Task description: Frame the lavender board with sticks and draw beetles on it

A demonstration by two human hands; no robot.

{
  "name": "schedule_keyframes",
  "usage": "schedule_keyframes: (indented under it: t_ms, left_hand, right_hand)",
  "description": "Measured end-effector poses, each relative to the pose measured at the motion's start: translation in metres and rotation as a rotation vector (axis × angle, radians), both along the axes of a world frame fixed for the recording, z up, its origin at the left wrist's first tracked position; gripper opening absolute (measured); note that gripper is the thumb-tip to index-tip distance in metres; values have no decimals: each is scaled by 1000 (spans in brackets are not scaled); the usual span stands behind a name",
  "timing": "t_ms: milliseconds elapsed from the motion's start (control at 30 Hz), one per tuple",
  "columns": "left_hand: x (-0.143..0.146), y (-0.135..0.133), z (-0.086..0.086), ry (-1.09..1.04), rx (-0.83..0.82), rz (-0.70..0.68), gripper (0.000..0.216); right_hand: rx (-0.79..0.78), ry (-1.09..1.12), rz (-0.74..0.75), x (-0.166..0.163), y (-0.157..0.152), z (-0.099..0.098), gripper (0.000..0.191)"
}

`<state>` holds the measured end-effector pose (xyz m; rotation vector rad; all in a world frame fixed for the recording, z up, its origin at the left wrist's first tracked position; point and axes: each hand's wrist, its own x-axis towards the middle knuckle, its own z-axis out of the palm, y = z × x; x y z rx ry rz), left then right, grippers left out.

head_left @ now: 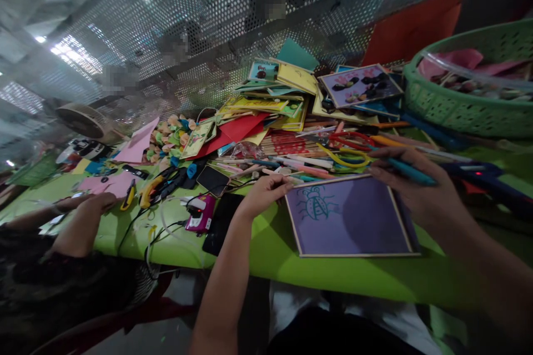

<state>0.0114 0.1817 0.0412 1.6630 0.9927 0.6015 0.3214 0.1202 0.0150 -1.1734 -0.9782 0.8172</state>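
A purple card [366, 227] with a pale, thin border lies on the green table in front of me. Near its upper left is a teal line drawing of a bug [315, 203]. My left hand [266, 193] pinches the card at its upper left corner. In my right hand [416, 177] is a teal marker pen [410, 171], held over the card's upper right corner. That hand's shadow falls across the right part of the card.
Behind the card lie yellow-handled scissors [343, 156], several pens and piled cards [287, 77]. A green basket [466, 105] stands at right. Left are a phone [213, 180], a magenta power strip [200, 213] with cables, and another person's hands [102, 201].
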Motion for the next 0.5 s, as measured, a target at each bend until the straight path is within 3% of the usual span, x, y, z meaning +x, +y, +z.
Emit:
schedule_keyframes:
  t_ms: [200, 500]
  left_hand:
    - [4, 0, -4, 11, 1, 0, 40]
    - [-1, -1, 4, -29, -16, -23, 45]
  right_hand:
    - [-3, -25, -8, 2, 1, -5, 32]
    - [12, -66, -36, 2, 0, -2, 28]
